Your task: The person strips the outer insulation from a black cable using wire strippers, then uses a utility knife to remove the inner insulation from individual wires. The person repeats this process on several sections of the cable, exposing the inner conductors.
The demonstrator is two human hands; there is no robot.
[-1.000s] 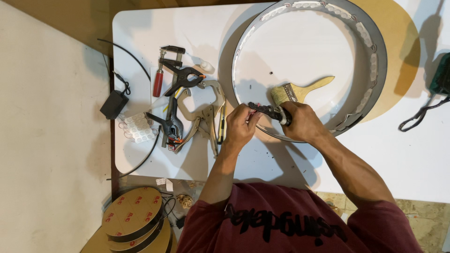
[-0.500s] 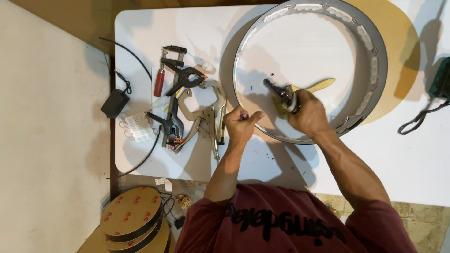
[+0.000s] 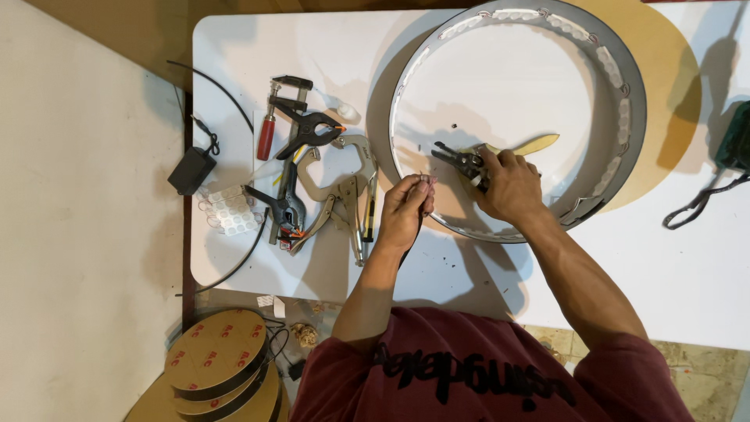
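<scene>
A large grey metal ring (image 3: 634,101) lies flat on the white table (image 3: 234,47). My right hand (image 3: 512,186) is inside the ring near its front rim and grips a pair of dark pliers (image 3: 455,159), jaws pointing left. A paintbrush with a pale wooden handle (image 3: 539,144) lies under that hand. My left hand (image 3: 406,209) sits at the ring's left front edge, fingertips pinched together on something small that I cannot make out.
Left of the ring lie several clamps: black spring clamps (image 3: 308,123), a red-handled bar clamp (image 3: 267,133) and silver locking pliers (image 3: 348,191). A black power adapter (image 3: 191,170) and cable sit at the table's left edge. Round discs (image 3: 215,361) are stacked below. A green tool (image 3: 734,144) is far right.
My right hand carried the pliers away from my left hand, up and right into the ring. The left hand stayed at the rim, fingers still pinched.
</scene>
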